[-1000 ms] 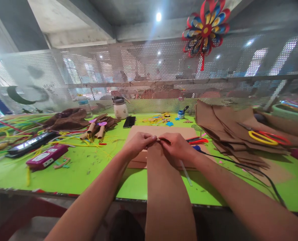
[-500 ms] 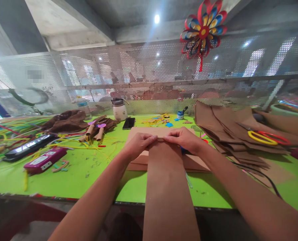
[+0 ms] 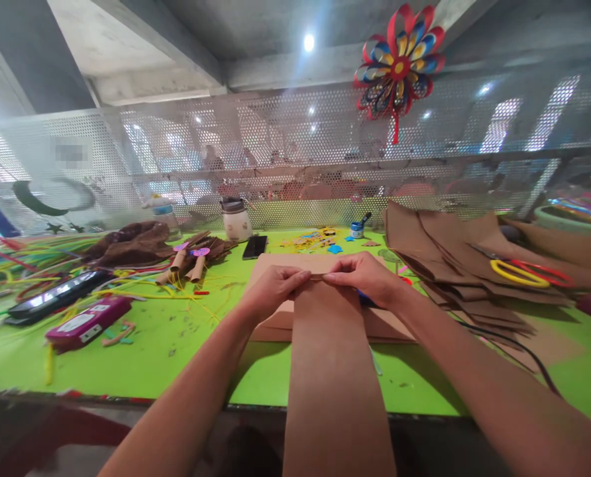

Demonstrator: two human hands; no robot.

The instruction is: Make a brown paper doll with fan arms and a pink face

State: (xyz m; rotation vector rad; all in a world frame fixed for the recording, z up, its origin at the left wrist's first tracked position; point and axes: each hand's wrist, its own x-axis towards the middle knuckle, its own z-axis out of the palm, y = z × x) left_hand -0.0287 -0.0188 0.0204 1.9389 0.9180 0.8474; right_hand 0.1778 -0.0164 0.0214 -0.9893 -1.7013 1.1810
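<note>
We see that our left hand (image 3: 280, 286) and our right hand (image 3: 362, 275) are both pinching the far end of a long brown paper strip (image 3: 332, 371), with thumbs pointing to each other and a small gap between them. At this end the edge looks folded in a narrow band. The strip is above the flat brown sheets (image 3: 270, 329) on the green table (image 3: 186, 377), and from there it comes toward us, passes over the table's near edge and leaves the view at the bottom. To the right of us lies a pile of brown paper (image 3: 444, 232), on which rest scissors (image 3: 521, 273) with one yellow and one red handle. Beyond our hands, we notice a black phone (image 3: 255, 248) and a small blue jar (image 3: 357, 230). On our left, a purple power strip (image 3: 89, 323) lies near many yellow strands (image 3: 149, 285).
</note>
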